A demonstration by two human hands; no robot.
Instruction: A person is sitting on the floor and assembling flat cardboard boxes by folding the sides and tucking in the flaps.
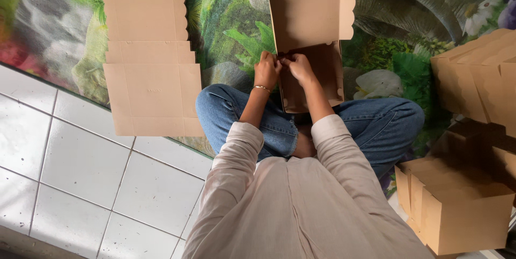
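Hands meet at the near wall of a brown cardboard box [312, 71] that rests on the person's crossed legs, in blue jeans [381, 122]. The box is half made. Its long side runs from 6 o'clock up to 12 o'clock, away from the body, and its big lid with a wavy edge stands open at the far end.

The left hand [267, 69] and the right hand [300, 68] sit side by side, touching or almost touching, right at the edge of the box wall. Both are curled shut, and each grip seems to pinch a small bit of card there (a tab or a fold, too small to tell which). The box lies straight ahead of both hands, at 12 o'clock, so neither hand is nearer than the other. A thin bracelet [262, 88] shows on the left wrist.

At 10 o'clock from the hands, a pile of flat, unfolded box sheets [148, 49] lies on the floor, well apart from the hands. It lies partly on a mat [48, 27] with a picture of green leaves and flowers, and partly on white floor tiles [80, 167].

At 3 and 4 o'clock, more brown boxes [462, 210] stand in a group, already folded into shape. They are well apart from the hands too.
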